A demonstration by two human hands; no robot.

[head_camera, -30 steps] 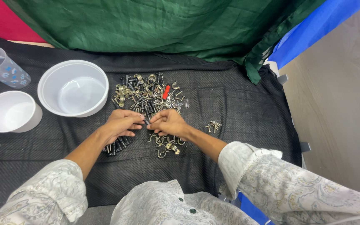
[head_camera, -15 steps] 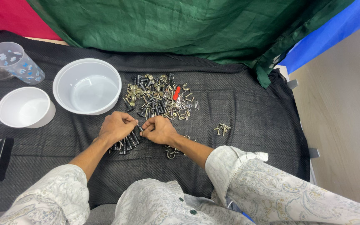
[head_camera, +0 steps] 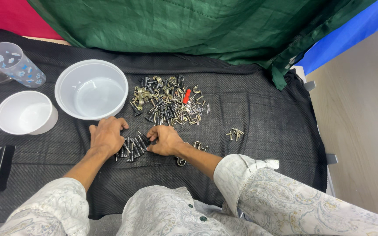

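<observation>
Black woven cloth point(head_camera: 259, 109) over the table, green fabric point(head_camera: 176, 26) draped behind. Left hand point(head_camera: 106, 137) and right hand point(head_camera: 166, 140) cup a small cluster of dark screws point(head_camera: 132, 147) between them, fingers curled narrow against it; can't tell if either pinches a piece. Just beyond the hands: main mixed hardware pile point(head_camera: 167, 102), mostly unsorted. Brass hooks point(head_camera: 193, 148) sit by the right wrist, a few small screws point(head_camera: 235, 133) further right. Large white tub point(head_camera: 91, 89) and smaller white bowl point(head_camera: 25, 112) past the left hand look empty. Sorting looks early.
</observation>
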